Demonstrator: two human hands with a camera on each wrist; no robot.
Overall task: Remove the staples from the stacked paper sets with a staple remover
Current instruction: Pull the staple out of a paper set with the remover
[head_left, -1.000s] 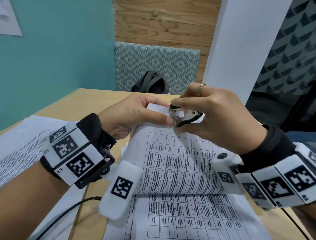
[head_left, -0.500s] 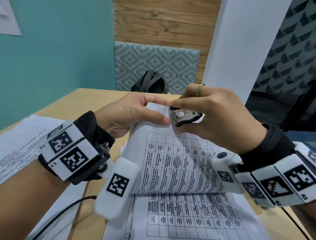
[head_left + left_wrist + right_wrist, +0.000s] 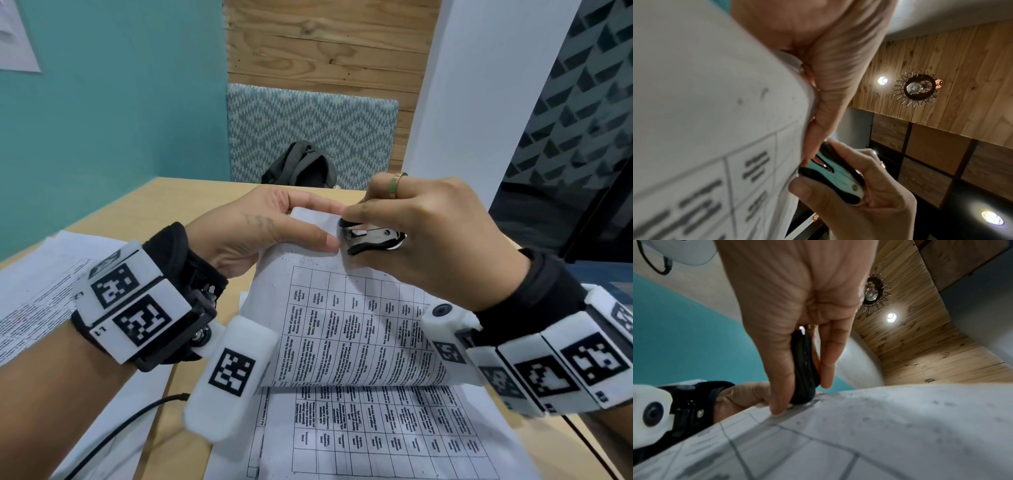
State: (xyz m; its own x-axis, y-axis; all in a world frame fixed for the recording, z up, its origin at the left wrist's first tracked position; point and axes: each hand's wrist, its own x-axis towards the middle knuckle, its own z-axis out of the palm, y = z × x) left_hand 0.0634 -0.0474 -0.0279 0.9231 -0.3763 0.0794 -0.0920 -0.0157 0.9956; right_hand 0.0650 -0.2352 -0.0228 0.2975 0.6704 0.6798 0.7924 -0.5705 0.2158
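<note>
A stapled paper set (image 3: 349, 325) printed with a table is lifted off the table, its top corner raised. My left hand (image 3: 308, 226) pinches that corner between thumb and fingers, and the same sheet (image 3: 705, 129) fills the left wrist view. My right hand (image 3: 356, 240) grips a black and metal staple remover (image 3: 371, 240), its jaws pressed against the paper's top corner right beside my left thumb. The remover (image 3: 834, 175) sits between my right thumb and fingers. From the right wrist the remover (image 3: 803, 369) meets the paper edge (image 3: 838, 426). The staple itself is hidden.
Another printed sheet (image 3: 376, 438) lies flat beneath the raised set on the wooden table (image 3: 191, 205). More papers (image 3: 41, 291) lie at the left. A black cable (image 3: 113, 428) runs near the front. A black bag (image 3: 301, 168) sits on a patterned chair behind the table.
The left wrist has shifted slightly forward and up. Both hands stay at the paper's top corner with the remover against it.
</note>
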